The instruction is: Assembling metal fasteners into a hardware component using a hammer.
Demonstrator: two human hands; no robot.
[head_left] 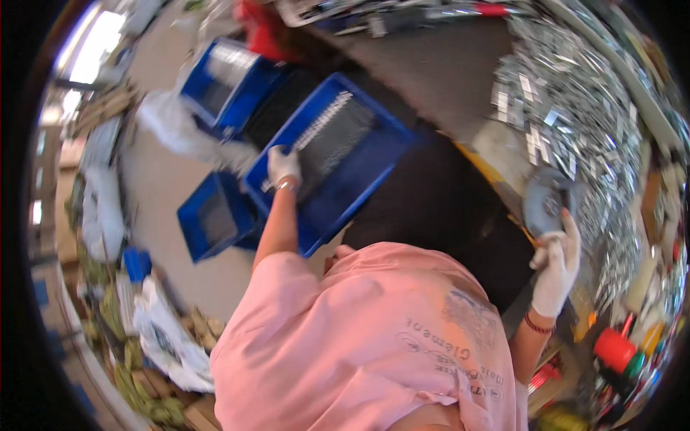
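Observation:
My left hand (284, 167), in a white glove, is at the left side of a large blue crate (366, 194) tilted before me. Its fingers look curled together at the end of a row of small shiny metal pieces (323, 123); what they grip is blurred. A grey sheet of densely packed parts (341, 144) lies beside that row. Over on the right, my gloved right hand (559, 269) has its index finger stretched out and the other fingers partly bent, with nothing visible in it. Its fingertip is close to a round grey disc-shaped object (548, 202); contact is unclear.
Two smaller blue bins (228, 75) (192, 223) stand left of the crate. A broad heap of loose shiny metal pieces (575, 108) covers the right side. White plastic bags (169, 334) lie at left; a red cylindrical object (614, 350) sits at lower right.

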